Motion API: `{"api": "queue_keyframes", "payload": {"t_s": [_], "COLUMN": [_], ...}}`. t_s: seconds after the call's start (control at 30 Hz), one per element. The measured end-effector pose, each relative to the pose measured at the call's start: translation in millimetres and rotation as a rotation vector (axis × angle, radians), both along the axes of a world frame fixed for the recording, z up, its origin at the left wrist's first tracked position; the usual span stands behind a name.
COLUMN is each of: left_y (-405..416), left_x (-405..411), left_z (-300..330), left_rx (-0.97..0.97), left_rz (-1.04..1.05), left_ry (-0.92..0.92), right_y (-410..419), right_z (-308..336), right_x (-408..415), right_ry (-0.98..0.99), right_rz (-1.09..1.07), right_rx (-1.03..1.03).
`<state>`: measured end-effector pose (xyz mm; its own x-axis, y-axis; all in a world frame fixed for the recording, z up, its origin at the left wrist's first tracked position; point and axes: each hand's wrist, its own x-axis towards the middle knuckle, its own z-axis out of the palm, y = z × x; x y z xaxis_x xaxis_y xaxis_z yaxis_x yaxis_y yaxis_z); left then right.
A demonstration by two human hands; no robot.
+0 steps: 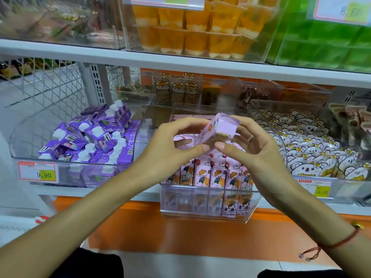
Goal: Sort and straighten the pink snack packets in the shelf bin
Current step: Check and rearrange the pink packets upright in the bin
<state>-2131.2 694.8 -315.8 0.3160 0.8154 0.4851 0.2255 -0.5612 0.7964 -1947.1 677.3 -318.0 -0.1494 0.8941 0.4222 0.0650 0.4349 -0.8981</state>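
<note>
So one pink snack packet (215, 129) is pinched between both hands, held up just above the clear bin (206, 205) at the middle of the shelf (124, 57). The left hand (170, 145) is curled round its near end, thumb tip pressed under the lower corner, fingers arched over the top. The right hand (251, 145) is gripping the other end, thumb tucked under the packet and fingers wrapped behind it; a ring is seen on one finger. The packet is tilted, its crimped end pointing up and to the right.

Right below the hands, the rest of the pink packets (218, 173) are stood upright in a row at the front of the bin, cartoon faces turned forward, and a few more are lying flat further back. The bin's front lip is stuck out a bit past the shelf edge.

To the left, purple drink cartons (94, 137) with white caps are piled loosely in a wider clear tray, with a price tag (37, 171) reading 9.90 clipped on its front. To the right, white koala-print packets (313, 153) are packed in another tray. On the shelf above, orange jelly cups (192, 31) are stacked in a clear box, with green packs (325, 43) beside them. A red string bracelet (339, 241) is worn on the right wrist.
</note>
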Motion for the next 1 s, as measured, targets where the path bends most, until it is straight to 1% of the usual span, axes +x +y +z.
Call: {"api": "queue_keyframes", "payload": {"t_s": [0.1, 0.23, 0.3, 0.37, 0.47, 0.53, 0.6, 0.63, 0.7, 0.8, 0.9, 1.0], "left_y": [1.3, 2.0, 0.3, -1.9, -0.5, -1.0, -2.4, -2.6, -1.1, 0.7, 1.4, 0.8], "left_x": [-1.2, 0.1, 2.7, 4.1, -0.7, -4.5, -6.1, -6.3, -7.7, -10.2, -6.6, -0.4], "left_z": [1.1, 0.2, -0.7, 0.5, 2.2, 4.7, 5.1, 5.3, 4.6, 6.2, 6.4, 5.2], "left_rx": [-0.054, -0.263, -0.333, -0.327, -0.237, -0.157, -0.072, -0.022, 0.032, 0.008, -0.044, -0.122], "left_rz": [0.008, 0.050, 0.056, 0.086, 0.121, 0.076, 0.015, 0.031, 0.102, 0.155, 0.210, 0.206], "left_ry": [-0.066, -0.327, -0.377, -0.358, -0.392, -0.298, -0.119, -0.052, -0.034, -0.086, -0.090, -0.131], "right_y": [-0.5, -5.7, -7.4, -6.7, -1.4, 2.8, 6.3, 7.8, 9.7, 9.7, 10.0, 12.6], "right_z": [0.3, -3.5, -6.2, -6.6, -4.0, -3.0, -3.1, -3.4, -3.5, -3.2, -1.7, -1.4], "right_x": [0.1, -9.0, -14.1, -15.4, -8.3, -0.9, 6.1, 9.2, 12.6, 13.0, 9.8, 7.6], "right_ry": [-0.012, -0.116, -0.124, -0.106, -0.083, -0.038, 0.037, 0.081, 0.169, 0.239, 0.247, 0.310], "right_rz": [-0.003, -0.047, -0.065, -0.079, -0.083, -0.075, -0.057, -0.054, -0.045, -0.031, -0.113, -0.144], "right_rx": [0.002, 0.052, 0.095, 0.111, 0.063, -0.055, -0.186, -0.230, -0.285, -0.277, -0.221, -0.236]}}
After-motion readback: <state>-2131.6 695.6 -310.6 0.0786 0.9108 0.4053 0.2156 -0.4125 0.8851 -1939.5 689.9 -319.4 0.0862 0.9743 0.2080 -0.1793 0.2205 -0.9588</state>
